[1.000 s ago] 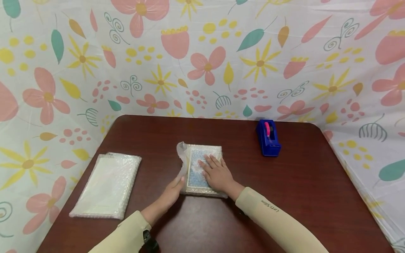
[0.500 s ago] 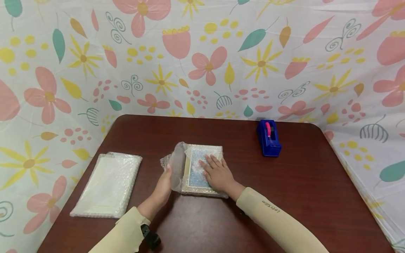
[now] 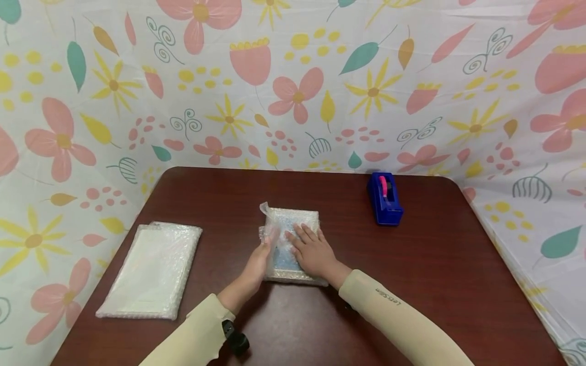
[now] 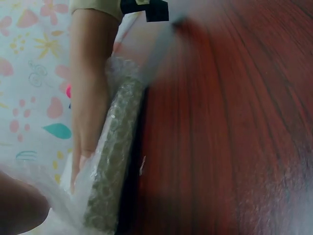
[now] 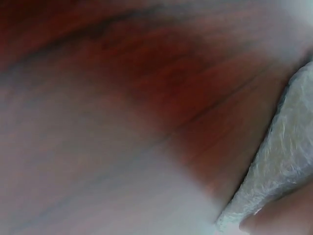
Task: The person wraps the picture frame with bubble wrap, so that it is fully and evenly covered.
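Observation:
A flat rectangular framed picture (image 3: 286, 261), blue inside a pale border, lies on the table in bubble wrap. My left hand (image 3: 255, 265) grips the loose bubble wrap flap (image 3: 270, 219) along its left edge, with the flap standing partly over the picture. My right hand (image 3: 316, 255) rests flat on the picture's right half, fingers spread. In the left wrist view, the wrapped side (image 4: 116, 147) shows tan through the bubbles, between my left thumb (image 4: 19, 205) and right hand (image 4: 88, 107). The right wrist view is blurred, with the wrapped edge (image 5: 288, 152) at its right.
Flat bubble-wrapped white pieces (image 3: 151, 272) lie stacked at the table's left. A blue tape dispenser (image 3: 385, 199) with a pink core stands at the back right. The brown table (image 3: 435, 284) meets a flowered cloth (image 3: 293, 96) behind.
My left hand drew the bubble wrap flap out to the left, then brought it back right over the picture's left edge. My right hand has stayed in place on the picture.

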`<act>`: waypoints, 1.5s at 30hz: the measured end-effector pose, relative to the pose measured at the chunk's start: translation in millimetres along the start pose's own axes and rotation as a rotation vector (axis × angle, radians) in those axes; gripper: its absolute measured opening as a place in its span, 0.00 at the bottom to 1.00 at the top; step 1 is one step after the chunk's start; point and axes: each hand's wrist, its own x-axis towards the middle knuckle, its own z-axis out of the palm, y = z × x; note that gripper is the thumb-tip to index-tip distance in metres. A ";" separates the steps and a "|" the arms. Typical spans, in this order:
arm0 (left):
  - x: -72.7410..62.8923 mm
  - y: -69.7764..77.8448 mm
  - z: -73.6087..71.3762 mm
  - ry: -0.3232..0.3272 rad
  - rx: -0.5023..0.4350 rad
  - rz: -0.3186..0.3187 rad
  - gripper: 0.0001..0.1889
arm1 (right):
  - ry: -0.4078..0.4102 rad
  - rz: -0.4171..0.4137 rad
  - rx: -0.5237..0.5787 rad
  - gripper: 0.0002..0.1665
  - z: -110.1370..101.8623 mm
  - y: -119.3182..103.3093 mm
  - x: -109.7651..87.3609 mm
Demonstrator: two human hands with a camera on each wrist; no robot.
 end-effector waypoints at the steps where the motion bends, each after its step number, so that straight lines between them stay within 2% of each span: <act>1: 1.4 -1.8 1.3 -0.002 0.005 -0.007 0.31 | -0.002 0.000 0.000 0.31 0.6 -0.2 0.5; 6: 7.1 -11.9 5.9 -0.031 0.046 -0.012 0.28 | 0.000 -0.003 -0.023 0.31 2.4 -0.9 1.0; 11: 13.2 -17.6 6.2 -0.089 0.060 0.002 0.28 | 0.031 -0.017 -0.027 0.30 2.3 -1.3 2.5; 17: 21.4 -21.9 3.4 -0.162 0.018 -0.035 0.28 | 0.019 -0.005 -0.008 0.30 1.3 -2.1 2.7; 20: 22.4 -23.1 3.5 -0.152 0.064 -0.057 0.28 | 0.031 0.000 0.018 0.31 4.4 -0.5 2.8; 24: 22.6 -20.9 5.3 -0.110 0.133 -0.076 0.27 | 0.094 0.005 0.099 0.37 8.6 3.3 5.7; 28: 23.2 -15.0 8.5 -0.111 0.232 -0.105 0.28 | 0.126 0.023 0.175 0.46 5.8 4.5 8.7; 31: 24.3 -11.4 11.1 -0.140 0.322 -0.142 0.29 | 0.130 0.036 0.209 0.49 1.9 4.1 8.8; 37: 27.6 -1.9 17.0 -0.200 0.600 -0.155 0.33 | 0.135 0.008 0.230 0.50 -0.3 12.1 12.9; 41: 29.6 3.7 15.0 -0.231 0.723 -0.139 0.35 | 0.058 -0.038 0.232 0.53 -9.5 20.7 15.8; 45: 32.1 4.5 11.0 -0.224 0.831 -0.115 0.32 | -0.086 -0.095 0.284 0.60 -25.9 29.4 19.1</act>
